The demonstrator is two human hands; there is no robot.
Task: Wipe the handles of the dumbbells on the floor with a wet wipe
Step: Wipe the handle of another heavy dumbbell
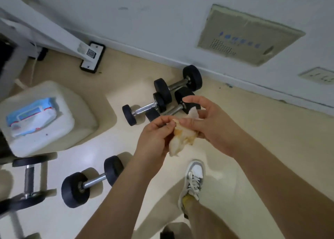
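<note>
Looking down, I see a pale cream floor (253,130) filling most of the view, meeting a grey-white wall (144,21) that runs from nine o'clock across to three o'clock. A white machine frame (45,30) slants in from eleven o'clock and ends on a black-edged foot plate. A beige panel (249,34) sits on the wall at one o'clock.

At nine o'clock a white plastic container (59,130) lies on the floor. On top of it rests a blue and white pack of wipes (31,116).

Five dumbbells with black ends and metal handles lie on the floor. Three cluster at twelve o'clock near the wall: the far dumbbell (178,85), the middle dumbbell (144,109) and a third dumbbell (174,109), which is partly hidden behind my hands. The near dumbbell (94,180) lies at seven o'clock, and the left dumbbell (29,179) at eight o'clock.

My bare forearms come up from six and four o'clock and meet at the centre. My left hand (153,141) has its fingers curled, pinching the wet wipe (182,141). My right hand (213,128) pinches the other side of it between thumb and fingers.

My grey and white shoe (192,180) stands at five o'clock.

The wipe is crumpled, white with yellow-brown stains. It hangs in the air between my hands, touching no dumbbell.
</note>
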